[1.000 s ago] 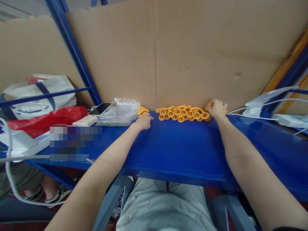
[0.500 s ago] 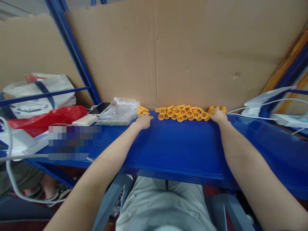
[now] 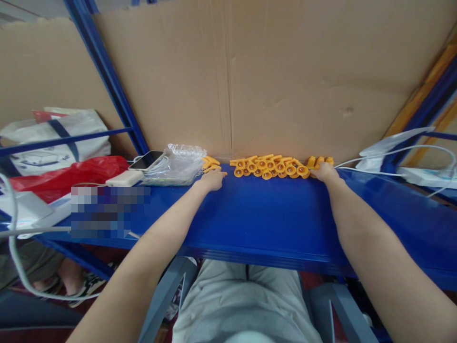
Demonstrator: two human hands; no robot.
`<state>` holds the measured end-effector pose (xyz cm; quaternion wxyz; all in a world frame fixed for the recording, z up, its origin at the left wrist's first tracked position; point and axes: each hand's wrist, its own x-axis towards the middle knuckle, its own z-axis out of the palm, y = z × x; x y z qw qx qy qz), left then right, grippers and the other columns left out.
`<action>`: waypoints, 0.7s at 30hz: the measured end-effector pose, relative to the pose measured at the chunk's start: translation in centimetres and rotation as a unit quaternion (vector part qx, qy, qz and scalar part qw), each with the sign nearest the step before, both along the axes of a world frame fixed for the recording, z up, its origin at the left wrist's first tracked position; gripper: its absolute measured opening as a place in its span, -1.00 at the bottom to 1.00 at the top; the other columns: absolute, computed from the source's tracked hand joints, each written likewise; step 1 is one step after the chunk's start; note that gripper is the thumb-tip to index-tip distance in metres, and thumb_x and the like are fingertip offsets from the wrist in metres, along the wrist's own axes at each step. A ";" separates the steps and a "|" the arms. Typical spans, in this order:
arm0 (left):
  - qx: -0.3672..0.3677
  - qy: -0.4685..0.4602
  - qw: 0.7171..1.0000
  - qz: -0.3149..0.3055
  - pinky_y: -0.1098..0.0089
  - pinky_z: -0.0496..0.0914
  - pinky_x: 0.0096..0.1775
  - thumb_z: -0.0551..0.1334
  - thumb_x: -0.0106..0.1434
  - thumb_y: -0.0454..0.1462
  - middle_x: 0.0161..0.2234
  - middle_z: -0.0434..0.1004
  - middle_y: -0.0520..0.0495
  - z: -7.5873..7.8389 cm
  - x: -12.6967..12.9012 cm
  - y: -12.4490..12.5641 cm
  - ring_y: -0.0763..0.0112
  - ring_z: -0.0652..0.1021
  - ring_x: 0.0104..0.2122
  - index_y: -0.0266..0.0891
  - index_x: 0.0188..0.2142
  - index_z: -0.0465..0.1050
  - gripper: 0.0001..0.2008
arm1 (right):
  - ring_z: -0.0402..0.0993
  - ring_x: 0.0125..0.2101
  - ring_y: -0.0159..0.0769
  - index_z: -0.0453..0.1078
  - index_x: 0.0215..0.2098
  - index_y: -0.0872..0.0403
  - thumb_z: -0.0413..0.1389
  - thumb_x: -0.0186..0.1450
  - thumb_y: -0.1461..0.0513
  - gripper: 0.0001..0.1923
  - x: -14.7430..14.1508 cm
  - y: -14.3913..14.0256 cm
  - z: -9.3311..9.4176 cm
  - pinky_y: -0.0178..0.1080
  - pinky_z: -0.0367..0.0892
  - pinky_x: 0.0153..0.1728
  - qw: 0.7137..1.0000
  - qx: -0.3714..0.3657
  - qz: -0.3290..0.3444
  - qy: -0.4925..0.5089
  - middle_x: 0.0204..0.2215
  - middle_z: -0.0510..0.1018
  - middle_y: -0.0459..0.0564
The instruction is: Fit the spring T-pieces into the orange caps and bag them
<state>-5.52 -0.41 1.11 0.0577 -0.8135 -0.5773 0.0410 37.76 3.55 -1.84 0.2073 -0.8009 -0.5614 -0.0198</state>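
My left hand (image 3: 213,180) rests on the far part of the shelf, fingers closed. A yellow tip sticks out at its right side, from a small yellow plastic piece (image 3: 224,174) in its grip. Just behind it lie several yellow branching pieces (image 3: 212,161). Between my hands is a stacked row of yellow trumpet-shaped plastic pieces (image 3: 266,165), their round cupped ends facing me. My right hand (image 3: 326,172) is at the right end of this row, fingers curled in and partly hidden. Several blocky yellow pieces (image 3: 321,160) sit right behind it.
A cardboard sheet (image 3: 285,81) backs the blue shelf (image 3: 264,219). On the left are a clear plastic bag (image 3: 178,166), a phone (image 3: 148,161), a white power bank (image 3: 124,178), a red bag (image 3: 78,176) and cables. A white power strip (image 3: 424,177) lies on the right.
The view has shifted very slightly. Both hands stay in nearly the same places by the yellow pieces; the right hand's fingers have moved only a little.
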 end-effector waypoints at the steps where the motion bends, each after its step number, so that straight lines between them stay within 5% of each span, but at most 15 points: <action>1: 0.002 -0.002 1.000 -0.001 0.24 0.21 0.30 0.06 0.27 -0.42 0.30 0.34 -0.27 0.0 0.0 0.0 0.15 0.34 0.31 -0.22 0.25 0.42 -0.43 | 0.52 -0.04 0.22 0.48 0.02 0.18 0.15 0.21 0.15 -0.55 0.0 -0.3 0.0 0.07 0.43 -0.15 1.000 0.004 0.003 -0.004 -0.09 0.58 0.38; 11: 0.001 0.023 1.000 0.011 0.33 0.21 0.29 0.01 0.29 -0.43 0.30 0.32 -0.23 0.2 0.5 -0.6 0.23 0.35 0.30 -0.22 0.29 0.37 -0.41 | 0.52 -0.05 0.22 0.45 -0.06 0.21 0.12 0.25 0.15 -0.63 -0.2 -3.9 0.6 0.04 0.43 -0.17 0.999 -0.038 0.003 -0.021 -0.14 0.55 0.35; 21: 0.008 0.032 0.999 0.008 0.35 0.20 0.29 0.06 0.25 -0.43 0.31 0.31 -0.21 0.1 0.0 -0.3 0.23 0.32 0.31 -0.22 0.25 0.41 -0.43 | 0.53 -0.15 0.13 0.43 -0.21 0.20 0.14 0.27 0.16 -0.75 0.3 -4.1 1.0 -0.01 0.41 -0.18 0.996 -0.064 0.034 -0.054 -0.29 0.55 0.27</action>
